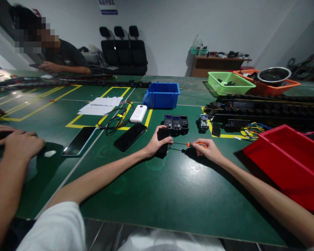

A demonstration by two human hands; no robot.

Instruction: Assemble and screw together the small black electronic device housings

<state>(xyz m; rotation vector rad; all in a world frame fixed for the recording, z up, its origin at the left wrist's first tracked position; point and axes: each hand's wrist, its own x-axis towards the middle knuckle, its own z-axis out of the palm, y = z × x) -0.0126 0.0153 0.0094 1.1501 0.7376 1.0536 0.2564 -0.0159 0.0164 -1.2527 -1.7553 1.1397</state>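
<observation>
My left hand point(158, 142) is closed around a black box-shaped device point(162, 150), holding it just above the green table. In my right hand point(208, 149) is a screwdriver point(189, 144) with an orange and black handle. Its thin shaft points left, and the tip meets the device's right side by my left thumb; the exact contact point is too small to make out. Just beyond my left hand, several black modules point(176, 122) with small bluish windows stand side by side. A small part with an exposed circuit board point(203, 122) sits to their right.
A black phone point(131, 136), a second phone point(80, 141), a white power bank point(138, 113) and papers point(101, 105) lie left. A blue bin point(162, 96) stands behind, a red bin point(288, 160) right. A co-worker's hands point(18, 143) rest at the left edge; another person sits across.
</observation>
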